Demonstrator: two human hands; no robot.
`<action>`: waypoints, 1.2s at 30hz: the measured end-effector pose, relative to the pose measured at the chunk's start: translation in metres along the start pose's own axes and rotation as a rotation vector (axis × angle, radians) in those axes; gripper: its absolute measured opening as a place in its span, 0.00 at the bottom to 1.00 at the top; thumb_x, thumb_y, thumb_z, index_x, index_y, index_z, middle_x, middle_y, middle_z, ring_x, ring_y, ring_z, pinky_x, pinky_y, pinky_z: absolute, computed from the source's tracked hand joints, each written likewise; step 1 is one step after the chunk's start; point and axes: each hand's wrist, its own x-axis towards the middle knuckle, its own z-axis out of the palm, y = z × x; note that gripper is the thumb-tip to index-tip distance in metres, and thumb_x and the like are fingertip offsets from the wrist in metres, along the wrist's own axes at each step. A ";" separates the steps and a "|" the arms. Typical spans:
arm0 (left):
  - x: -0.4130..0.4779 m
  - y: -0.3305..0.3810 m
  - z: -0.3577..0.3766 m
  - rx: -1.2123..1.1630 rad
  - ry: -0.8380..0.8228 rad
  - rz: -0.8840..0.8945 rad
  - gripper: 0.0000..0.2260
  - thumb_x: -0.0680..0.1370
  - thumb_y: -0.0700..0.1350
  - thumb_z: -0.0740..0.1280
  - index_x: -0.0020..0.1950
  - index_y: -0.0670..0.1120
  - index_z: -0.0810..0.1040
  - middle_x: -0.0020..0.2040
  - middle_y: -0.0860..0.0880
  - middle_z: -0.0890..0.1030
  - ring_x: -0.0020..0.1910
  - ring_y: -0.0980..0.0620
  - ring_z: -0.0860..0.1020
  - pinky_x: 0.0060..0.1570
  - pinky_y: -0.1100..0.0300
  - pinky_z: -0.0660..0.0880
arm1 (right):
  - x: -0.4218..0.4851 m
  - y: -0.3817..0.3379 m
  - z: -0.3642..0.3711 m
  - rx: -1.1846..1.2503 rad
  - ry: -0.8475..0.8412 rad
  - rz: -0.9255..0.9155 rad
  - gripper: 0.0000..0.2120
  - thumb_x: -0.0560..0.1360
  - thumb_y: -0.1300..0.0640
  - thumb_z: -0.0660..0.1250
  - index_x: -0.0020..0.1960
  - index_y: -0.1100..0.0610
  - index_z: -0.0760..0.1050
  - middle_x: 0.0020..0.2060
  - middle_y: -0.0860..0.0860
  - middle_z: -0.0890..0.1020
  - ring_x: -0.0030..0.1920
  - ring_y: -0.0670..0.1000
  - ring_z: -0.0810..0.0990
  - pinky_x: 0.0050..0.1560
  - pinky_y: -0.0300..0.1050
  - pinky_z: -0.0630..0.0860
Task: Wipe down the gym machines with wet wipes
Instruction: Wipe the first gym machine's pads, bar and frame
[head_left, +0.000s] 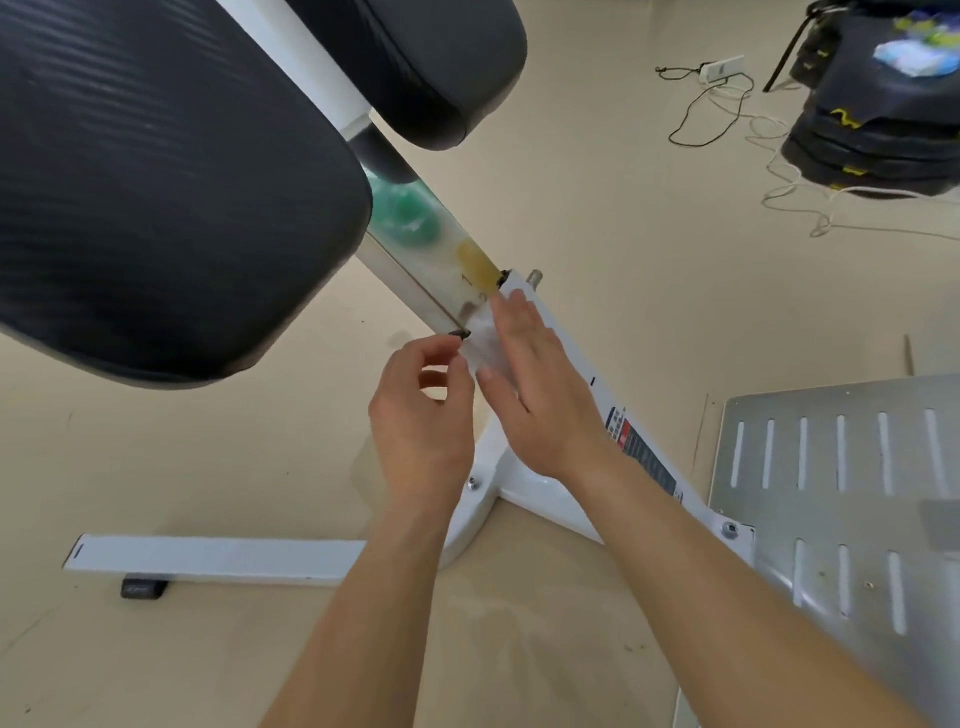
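A white gym machine frame (550, 332) slants from the black pads down to the floor. Its shiny adjustment post (415, 265) carries numbers and green and yellow reflections. A white wet wipe (483, 338) lies against the frame where the post enters it. My right hand (540, 395) presses flat on the wipe with straight fingers. My left hand (421, 410) pinches the wipe's left edge between thumb and fingertips. Most of the wipe is hidden under my right hand.
Two black pads (156, 182) overhang at upper left. A white base bar (208, 561) lies on the beige floor. A slotted metal footplate (841, 499) is at right. Stacked black weight plates (878, 130) and loose cables (727, 104) are at upper right.
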 end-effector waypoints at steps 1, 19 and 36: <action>0.000 -0.001 0.000 0.008 0.006 0.003 0.06 0.80 0.44 0.66 0.55 0.52 0.80 0.49 0.59 0.82 0.46 0.63 0.79 0.40 0.74 0.71 | 0.005 0.002 0.000 -0.053 -0.003 0.001 0.35 0.80 0.38 0.41 0.82 0.53 0.44 0.82 0.50 0.44 0.80 0.45 0.39 0.78 0.45 0.38; -0.001 -0.002 0.002 -0.037 0.008 -0.004 0.07 0.81 0.43 0.64 0.52 0.54 0.79 0.49 0.59 0.82 0.45 0.64 0.78 0.43 0.76 0.69 | 0.041 -0.009 -0.001 -0.044 0.065 0.102 0.34 0.82 0.40 0.42 0.82 0.56 0.43 0.82 0.53 0.43 0.81 0.50 0.42 0.78 0.51 0.41; -0.009 0.002 0.009 0.029 -0.060 0.057 0.08 0.81 0.42 0.64 0.55 0.52 0.80 0.50 0.60 0.81 0.45 0.64 0.78 0.42 0.75 0.69 | -0.030 0.047 0.001 -0.008 -0.006 0.305 0.31 0.85 0.42 0.46 0.83 0.52 0.43 0.82 0.50 0.44 0.81 0.47 0.42 0.80 0.51 0.42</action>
